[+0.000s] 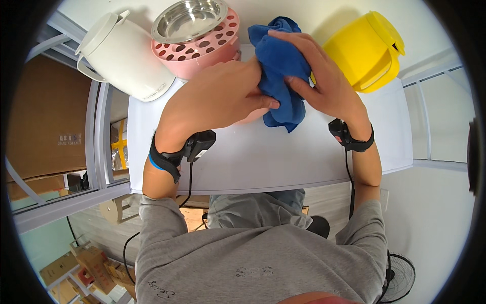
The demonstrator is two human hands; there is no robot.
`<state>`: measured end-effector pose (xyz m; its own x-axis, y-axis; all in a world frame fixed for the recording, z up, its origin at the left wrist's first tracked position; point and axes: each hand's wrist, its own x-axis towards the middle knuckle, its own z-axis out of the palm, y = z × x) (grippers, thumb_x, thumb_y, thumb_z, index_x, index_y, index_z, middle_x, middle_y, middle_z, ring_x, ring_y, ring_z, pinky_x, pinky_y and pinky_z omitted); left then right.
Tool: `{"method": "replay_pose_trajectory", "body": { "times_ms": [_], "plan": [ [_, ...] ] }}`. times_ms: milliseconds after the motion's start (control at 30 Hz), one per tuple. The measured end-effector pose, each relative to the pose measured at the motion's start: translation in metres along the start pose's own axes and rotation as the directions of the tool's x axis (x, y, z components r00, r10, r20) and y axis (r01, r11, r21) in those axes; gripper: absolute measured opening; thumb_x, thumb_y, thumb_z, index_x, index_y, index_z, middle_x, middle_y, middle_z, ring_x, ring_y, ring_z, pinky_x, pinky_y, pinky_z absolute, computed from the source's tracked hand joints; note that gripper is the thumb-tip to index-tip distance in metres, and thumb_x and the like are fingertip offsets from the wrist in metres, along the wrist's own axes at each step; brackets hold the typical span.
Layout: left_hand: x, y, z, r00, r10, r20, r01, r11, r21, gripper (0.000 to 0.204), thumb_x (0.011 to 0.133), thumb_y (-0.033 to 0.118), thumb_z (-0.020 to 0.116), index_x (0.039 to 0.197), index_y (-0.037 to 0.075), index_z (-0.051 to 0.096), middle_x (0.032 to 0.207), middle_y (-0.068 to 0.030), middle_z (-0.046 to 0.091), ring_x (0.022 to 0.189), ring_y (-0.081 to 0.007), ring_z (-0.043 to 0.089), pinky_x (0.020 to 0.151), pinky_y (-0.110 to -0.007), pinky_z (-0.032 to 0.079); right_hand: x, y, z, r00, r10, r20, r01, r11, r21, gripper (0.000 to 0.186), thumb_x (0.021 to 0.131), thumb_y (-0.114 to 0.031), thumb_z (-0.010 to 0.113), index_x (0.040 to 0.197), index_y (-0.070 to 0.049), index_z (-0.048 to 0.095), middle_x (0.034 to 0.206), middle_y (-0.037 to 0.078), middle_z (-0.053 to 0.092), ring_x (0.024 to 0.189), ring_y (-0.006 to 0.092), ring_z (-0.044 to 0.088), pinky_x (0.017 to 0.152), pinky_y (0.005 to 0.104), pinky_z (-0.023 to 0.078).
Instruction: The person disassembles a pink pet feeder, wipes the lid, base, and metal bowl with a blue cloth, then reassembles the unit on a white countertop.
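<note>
My right hand (324, 81) grips a crumpled blue cloth (281, 61) at the upper middle of the table, its thumb pressed into the folds. My left hand (223, 93) closes on the same cloth from the left, thumb on its lower part and other fingers hidden behind it. A pink object (250, 116) shows just under my left hand, mostly covered, so I cannot tell what it is. Behind my left hand stands a pink container with a perforated top (179, 63), bearing a steel bowl (185, 20). A yellow pitcher (362, 53) is beside my right hand.
A white pitcher (121, 55) stands at the back left. The white table (263, 162) has its front edge below my wrists. A metal frame with cardboard (50, 121) flanks the left side. Cartons (88, 263) and a fan (402, 276) are on the floor.
</note>
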<state>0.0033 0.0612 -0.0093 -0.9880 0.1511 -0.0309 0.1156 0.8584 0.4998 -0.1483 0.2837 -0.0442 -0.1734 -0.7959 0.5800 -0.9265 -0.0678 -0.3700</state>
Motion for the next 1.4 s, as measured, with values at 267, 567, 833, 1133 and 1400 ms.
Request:
{"method": "replay_pose_trajectory", "body": {
  "times_ms": [267, 567, 833, 1133, 1400],
  "plan": [
    [-0.006, 0.007, 0.0, 0.96, 0.163, -0.226, -0.189, 0.977, -0.097, 0.057, 0.1, 0.034, 0.086, 0.142, 0.003, 0.064, 0.108, -0.02, 0.078, 0.101, -0.0441, 0.074, 0.087, -0.05, 0.057, -0.001, 0.015, -0.003, 0.924, 0.26, -0.279, -0.229, 0.964, 0.138, 0.079, 0.097, 0.014, 0.054, 0.173, -0.006, 0.045, 0.149, 0.021, 0.066, 0.14, 0.0327, 0.067, 0.125, 0.0389, 0.048],
    [0.003, 0.003, -0.001, 0.942, 0.022, -0.336, -0.135, 0.939, -0.317, 0.053, 0.097, 0.028, 0.093, 0.135, 0.004, 0.064, 0.11, -0.0139, 0.077, 0.096, -0.0266, 0.074, 0.086, -0.038, 0.059, -0.004, 0.011, -0.01, 0.957, -0.044, -0.285, 0.0, 0.989, -0.151, 0.081, 0.095, 0.012, 0.05, 0.173, -0.009, 0.044, 0.165, 0.017, 0.057, 0.153, 0.0354, 0.056, 0.132, 0.0415, 0.041],
    [-0.001, 0.014, -0.002, 0.931, 0.067, -0.36, -0.196, 0.922, -0.334, 0.054, 0.097, 0.022, 0.096, 0.135, 0.003, 0.062, 0.116, -0.0116, 0.077, 0.102, -0.0183, 0.075, 0.09, -0.034, 0.061, -0.002, -0.001, -0.009, 0.932, -0.035, -0.36, -0.049, 0.974, -0.221, 0.076, 0.093, 0.013, 0.046, 0.168, -0.001, 0.045, 0.162, 0.023, 0.055, 0.151, 0.0353, 0.057, 0.131, 0.0436, 0.041],
    [-0.005, 0.021, 0.0, 0.897, 0.152, -0.415, -0.23, 0.963, -0.144, 0.052, 0.099, 0.026, 0.094, 0.133, 0.004, 0.061, 0.117, -0.0121, 0.076, 0.104, -0.0227, 0.074, 0.093, -0.036, 0.061, -0.007, 0.026, -0.003, 0.887, 0.213, -0.41, -0.231, 0.973, 0.007, 0.063, 0.11, 0.002, 0.063, 0.169, -0.015, 0.048, 0.166, 0.015, 0.058, 0.151, 0.0313, 0.059, 0.13, 0.0383, 0.045],
    [-0.005, 0.025, 0.003, 0.907, 0.038, -0.419, -0.162, 0.951, -0.264, 0.053, 0.103, 0.027, 0.09, 0.136, 0.002, 0.058, 0.12, -0.0149, 0.074, 0.108, -0.0246, 0.072, 0.096, -0.036, 0.059, -0.015, 0.017, -0.011, 0.788, 0.6, -0.134, -0.613, 0.784, -0.097, 0.032, 0.115, -0.011, 0.059, 0.147, -0.008, 0.058, 0.12, 0.026, 0.08, 0.114, 0.0485, 0.076, 0.099, 0.0483, 0.06]
  ]
}}
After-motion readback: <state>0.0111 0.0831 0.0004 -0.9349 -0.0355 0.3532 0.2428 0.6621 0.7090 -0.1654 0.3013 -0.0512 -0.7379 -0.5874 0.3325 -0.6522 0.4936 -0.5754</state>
